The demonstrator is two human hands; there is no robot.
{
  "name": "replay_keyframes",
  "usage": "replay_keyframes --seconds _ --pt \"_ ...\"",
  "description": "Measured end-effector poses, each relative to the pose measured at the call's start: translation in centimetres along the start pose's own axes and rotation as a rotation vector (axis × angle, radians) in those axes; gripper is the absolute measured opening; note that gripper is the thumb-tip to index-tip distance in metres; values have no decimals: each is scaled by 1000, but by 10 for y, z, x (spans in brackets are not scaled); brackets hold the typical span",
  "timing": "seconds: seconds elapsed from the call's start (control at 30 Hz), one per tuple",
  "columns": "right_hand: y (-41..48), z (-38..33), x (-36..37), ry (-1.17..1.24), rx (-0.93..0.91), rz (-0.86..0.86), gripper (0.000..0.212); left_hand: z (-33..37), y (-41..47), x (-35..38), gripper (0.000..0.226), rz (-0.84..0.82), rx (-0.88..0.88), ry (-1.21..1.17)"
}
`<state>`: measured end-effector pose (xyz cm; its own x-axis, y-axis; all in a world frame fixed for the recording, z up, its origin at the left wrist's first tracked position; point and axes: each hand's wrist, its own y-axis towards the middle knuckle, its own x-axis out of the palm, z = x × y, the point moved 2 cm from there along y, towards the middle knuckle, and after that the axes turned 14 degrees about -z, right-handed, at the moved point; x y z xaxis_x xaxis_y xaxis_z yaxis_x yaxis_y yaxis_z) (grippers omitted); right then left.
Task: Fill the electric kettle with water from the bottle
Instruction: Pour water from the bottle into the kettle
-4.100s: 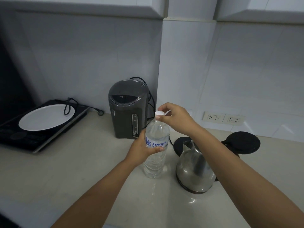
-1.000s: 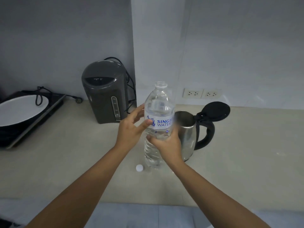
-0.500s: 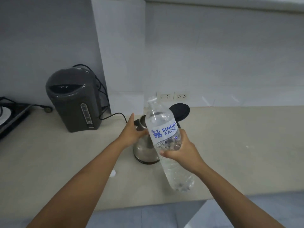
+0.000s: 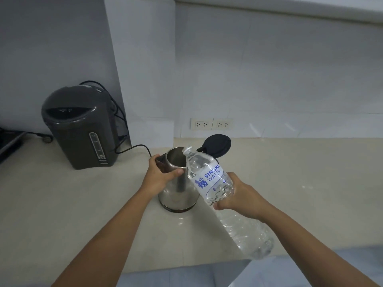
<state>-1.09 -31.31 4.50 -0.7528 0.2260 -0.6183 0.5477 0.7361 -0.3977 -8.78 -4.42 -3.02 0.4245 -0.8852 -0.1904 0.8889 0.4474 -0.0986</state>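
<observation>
A steel electric kettle point(image 4: 176, 193) stands on the beige counter, its black lid point(image 4: 217, 145) flipped open toward the back right. My left hand point(image 4: 159, 179) grips the kettle's upper left side near the rim. My right hand point(image 4: 238, 196) holds a clear uncapped water bottle point(image 4: 209, 179) with a white and blue label around its middle. The bottle is tilted, its open mouth at the kettle's right rim and its base toward me. No stream of water is visible.
A dark grey hot-water dispenser point(image 4: 79, 127) stands at the back left, its black cord point(image 4: 134, 147) trailing to the kettle. Two wall sockets point(image 4: 211, 123) sit behind the kettle. The edge of a black cooktop point(image 4: 9, 141) shows at far left. The counter's front edge point(image 4: 186, 266) is near me.
The cap came off and lay on the counter. My right hand took the bottle, my left hand moved to the kettle, and the bottle tipped with its mouth reaching the kettle's rim.
</observation>
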Motion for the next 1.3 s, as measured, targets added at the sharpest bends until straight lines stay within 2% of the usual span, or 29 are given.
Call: replay_keyframes --seconds 0.2,0.3,0.63,0.9,1.3 --pt "-1 3 -8 -56 44 -36 65 0 -2 -2 94 -10 6 -1" --pt "-3 5 -11 -79 74 -41 66 -1 -1 -2 86 -11 4 -5" --pt "-6 6 -17 -142 116 -80 70 -4 -1 -3 79 5 10 11" --pt "-7 1 -26 -155 131 -123 71 -9 1 -4 91 -3 8 -25" --pt "-2 -1 -36 -215 149 -166 74 -5 -1 -4 81 -7 -3 6"
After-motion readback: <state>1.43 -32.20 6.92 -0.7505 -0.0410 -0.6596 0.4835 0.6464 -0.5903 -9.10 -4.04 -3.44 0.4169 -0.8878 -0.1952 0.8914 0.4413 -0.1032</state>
